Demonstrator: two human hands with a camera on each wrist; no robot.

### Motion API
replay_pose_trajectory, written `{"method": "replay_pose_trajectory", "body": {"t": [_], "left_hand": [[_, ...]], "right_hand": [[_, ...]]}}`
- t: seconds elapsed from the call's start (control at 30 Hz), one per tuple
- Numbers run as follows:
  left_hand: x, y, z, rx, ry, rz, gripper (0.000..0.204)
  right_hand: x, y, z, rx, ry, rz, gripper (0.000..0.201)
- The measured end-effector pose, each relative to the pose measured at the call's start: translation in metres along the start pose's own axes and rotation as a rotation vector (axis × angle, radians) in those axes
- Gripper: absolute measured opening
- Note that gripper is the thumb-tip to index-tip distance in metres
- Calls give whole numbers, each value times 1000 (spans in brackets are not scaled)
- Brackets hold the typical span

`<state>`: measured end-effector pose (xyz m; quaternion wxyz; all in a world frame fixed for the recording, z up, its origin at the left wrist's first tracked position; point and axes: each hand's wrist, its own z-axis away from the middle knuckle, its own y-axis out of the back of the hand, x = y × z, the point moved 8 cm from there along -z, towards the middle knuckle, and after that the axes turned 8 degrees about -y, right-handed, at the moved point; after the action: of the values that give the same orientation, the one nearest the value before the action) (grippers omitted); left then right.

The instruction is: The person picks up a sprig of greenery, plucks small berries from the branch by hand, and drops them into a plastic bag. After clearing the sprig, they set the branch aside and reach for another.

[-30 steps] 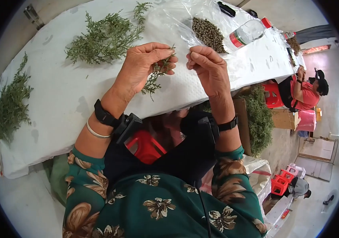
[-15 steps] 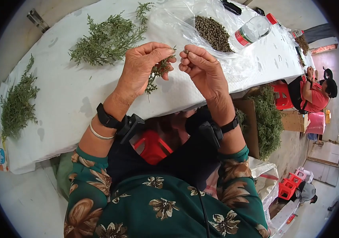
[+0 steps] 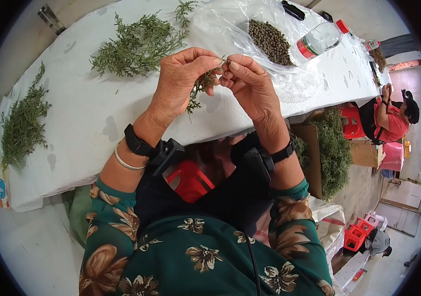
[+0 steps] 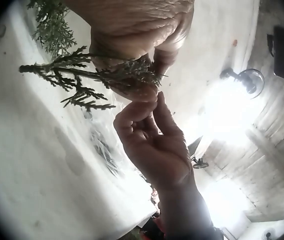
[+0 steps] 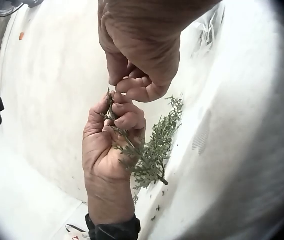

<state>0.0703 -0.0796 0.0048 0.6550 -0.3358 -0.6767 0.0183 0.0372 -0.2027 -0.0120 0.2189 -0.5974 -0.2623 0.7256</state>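
Observation:
My left hand (image 3: 176, 81) pinches a green conifer sprig (image 3: 198, 91) between thumb and fingers, over the white-covered table. The sprig's leafy branches (image 5: 154, 150) hang below the fingers in the right wrist view, with a cut stem end showing. My right hand (image 3: 255, 86) meets the left at the sprig's tip, its thumb and forefinger pinched together with the other fingers curled. A small brown ball (image 3: 228, 62) shows at these fingertips, mostly hidden. Seen from the left wrist, the right hand's fingertips (image 4: 159, 100) come right up to the left hand's.
A clear plastic bag (image 3: 215, 27) holds a heap of brown balls (image 3: 271, 42), beside a red-capped bottle (image 3: 319, 39). Conifer branches (image 3: 139, 47) and another bunch (image 3: 25, 123) lie on the table (image 3: 82, 133). A box of greenery (image 3: 331, 153) stands right; a person (image 3: 393, 116) sits beyond.
My right hand, first apart from the left, has moved left to meet it at the sprig's tip. A brown ball appeared at its fingertips half a second ago. The left hand keeps its pinch.

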Motion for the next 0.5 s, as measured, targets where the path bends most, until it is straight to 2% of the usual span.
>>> {"method": "replay_pose_trajectory", "body": {"t": [0.27, 0.5], "left_hand": [[-1, 0, -1, -14, 14, 49, 14], [3, 0, -1, 30, -33, 25, 12]], "right_hand": [[-5, -5, -2, 18, 95, 80, 14], [-4, -3, -1, 45, 95, 56, 15]]}}
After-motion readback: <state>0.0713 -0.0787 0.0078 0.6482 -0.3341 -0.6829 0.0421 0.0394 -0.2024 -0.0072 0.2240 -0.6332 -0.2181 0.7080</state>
